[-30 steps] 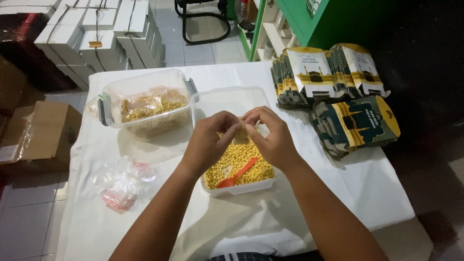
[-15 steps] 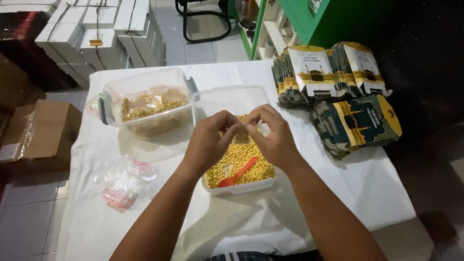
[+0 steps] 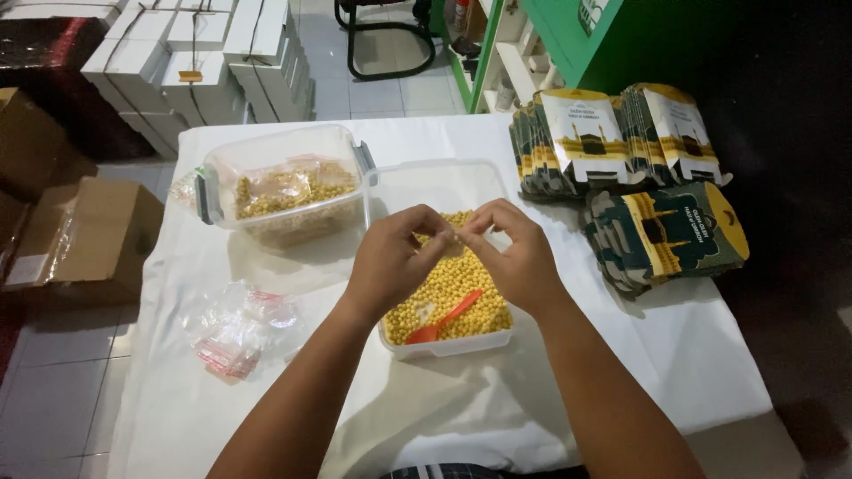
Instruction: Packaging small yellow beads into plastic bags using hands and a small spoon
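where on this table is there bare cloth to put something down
Bare white cloth lies along the near edge, left of the forearms, and right of the open tub below the dark flat cartons. The far half is crowded: lidded tub, cartons, small bags at left.

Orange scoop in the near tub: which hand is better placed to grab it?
Probably right. The orange scoop lies with its handle angled up toward the right hand, directly below that palm. The left hand sits further off, nearer the bowl end. Both hands pinch something small between them.
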